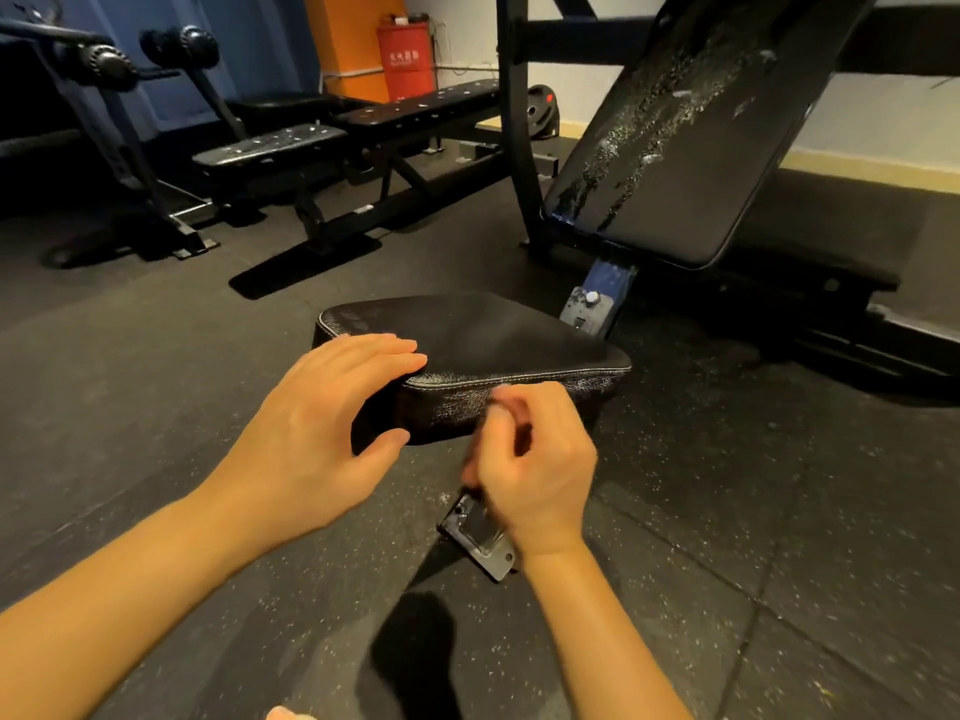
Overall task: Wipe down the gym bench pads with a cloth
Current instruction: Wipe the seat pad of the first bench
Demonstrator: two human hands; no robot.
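The left hand (322, 428) rests on the near corner of the black seat pad (493, 335), fingers straight, thumb apart. The right hand (535, 459), blurred, curls its fingers at the pad's front side; I cannot tell whether it pinches anything. The streaked back pad (675, 148) tilts up behind.

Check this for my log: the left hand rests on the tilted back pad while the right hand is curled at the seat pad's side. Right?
No. The head view shows the left hand resting on the seat pad, not the tilted back pad; the right hand is curled at its side.
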